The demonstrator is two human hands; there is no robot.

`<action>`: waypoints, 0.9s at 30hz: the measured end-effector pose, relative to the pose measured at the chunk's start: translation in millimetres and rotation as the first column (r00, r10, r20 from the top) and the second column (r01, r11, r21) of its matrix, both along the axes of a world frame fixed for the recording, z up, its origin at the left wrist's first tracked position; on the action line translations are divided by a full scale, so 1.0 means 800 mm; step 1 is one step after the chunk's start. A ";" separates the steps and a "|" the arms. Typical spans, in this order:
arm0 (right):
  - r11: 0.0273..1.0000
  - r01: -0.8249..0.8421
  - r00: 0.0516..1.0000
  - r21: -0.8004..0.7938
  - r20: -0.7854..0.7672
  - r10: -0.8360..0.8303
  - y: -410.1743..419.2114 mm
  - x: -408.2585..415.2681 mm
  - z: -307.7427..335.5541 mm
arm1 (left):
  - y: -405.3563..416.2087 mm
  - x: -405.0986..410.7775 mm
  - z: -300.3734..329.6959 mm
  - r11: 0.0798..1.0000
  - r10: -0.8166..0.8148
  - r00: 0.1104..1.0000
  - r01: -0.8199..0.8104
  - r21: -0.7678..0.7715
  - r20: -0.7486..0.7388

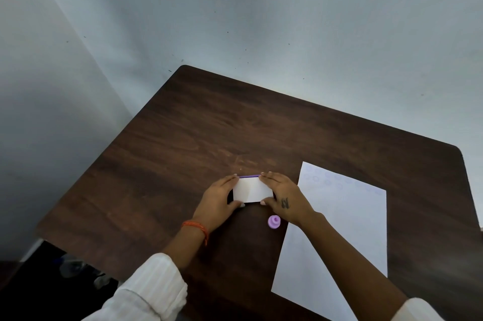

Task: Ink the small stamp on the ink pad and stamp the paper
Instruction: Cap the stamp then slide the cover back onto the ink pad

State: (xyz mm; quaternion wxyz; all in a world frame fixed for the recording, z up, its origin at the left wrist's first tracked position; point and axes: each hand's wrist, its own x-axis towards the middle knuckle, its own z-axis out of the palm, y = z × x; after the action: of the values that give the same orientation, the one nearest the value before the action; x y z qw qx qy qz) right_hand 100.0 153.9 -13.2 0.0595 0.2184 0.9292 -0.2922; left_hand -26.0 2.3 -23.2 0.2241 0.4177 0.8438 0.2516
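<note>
Both hands, left hand [222,196] and right hand [283,194], grip the lidded ink pad [252,190] by its ends; pin the base, hinge the lid open gently; the small stamp [274,221] waits untouched at five o'clock, paper [347,229] at three.

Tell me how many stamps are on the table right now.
1. A small purple stamp stands on the table, just near of the right hand and left of the paper. Another could be hidden under the hands, though none shows.
</note>
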 end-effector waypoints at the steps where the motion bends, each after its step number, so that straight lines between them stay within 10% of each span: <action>1: 1.000 -0.001 1.000 -0.001 0.002 0.001 0.000 0.000 0.000 | 0.000 0.000 -0.001 1.000 -0.002 1.000 0.002 -0.001 -0.003; 27: 0.999 -0.028 0.994 0.031 0.104 0.025 0.010 -0.017 0.006 | 0.008 -0.006 -0.002 0.998 -0.040 0.998 0.038 -0.056 -0.043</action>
State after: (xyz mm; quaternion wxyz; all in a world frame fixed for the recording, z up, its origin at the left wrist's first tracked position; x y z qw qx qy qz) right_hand 86.1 162.1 -8.2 0.1079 0.2219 0.9323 -0.2645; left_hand -31.2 8.9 -25.0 0.2217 0.4332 0.8468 0.2146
